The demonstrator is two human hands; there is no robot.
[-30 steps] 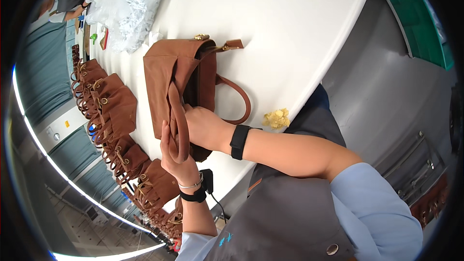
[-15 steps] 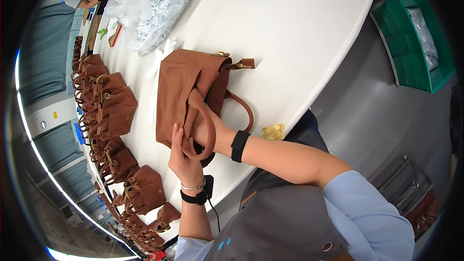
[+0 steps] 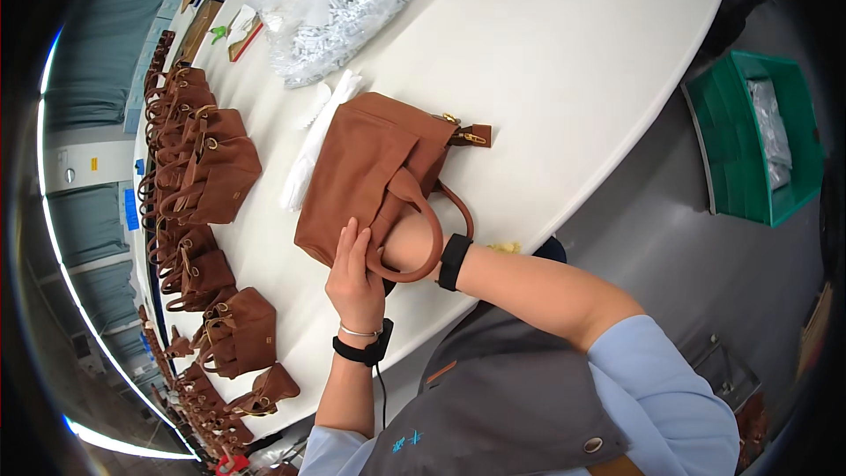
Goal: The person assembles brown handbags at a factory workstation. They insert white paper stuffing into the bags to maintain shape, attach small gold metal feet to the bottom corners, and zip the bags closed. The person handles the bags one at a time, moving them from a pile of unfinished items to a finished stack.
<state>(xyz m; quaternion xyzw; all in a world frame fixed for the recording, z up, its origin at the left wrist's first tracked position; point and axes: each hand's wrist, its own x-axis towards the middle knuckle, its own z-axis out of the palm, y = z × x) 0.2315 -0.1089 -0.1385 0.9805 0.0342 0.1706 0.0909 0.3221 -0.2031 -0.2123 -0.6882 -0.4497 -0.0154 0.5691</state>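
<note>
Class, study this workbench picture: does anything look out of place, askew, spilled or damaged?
Nothing looks damaged or spilled. The brown handbag lies flat under the left hand and right hand, while the finished bags stand in a row. A small yellow scrap sits alone at the table edge.

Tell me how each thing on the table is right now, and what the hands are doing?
Brown handbag: lying flat on white table, handles up.
Left hand: flat against the bag's near end.
Right hand: mostly hidden, reaching under the bag's handle.
Row of brown bags: standing along the table's far edge.
Clear plastic bags: piled loose.
Green crate: on the floor, holding packets.
</note>
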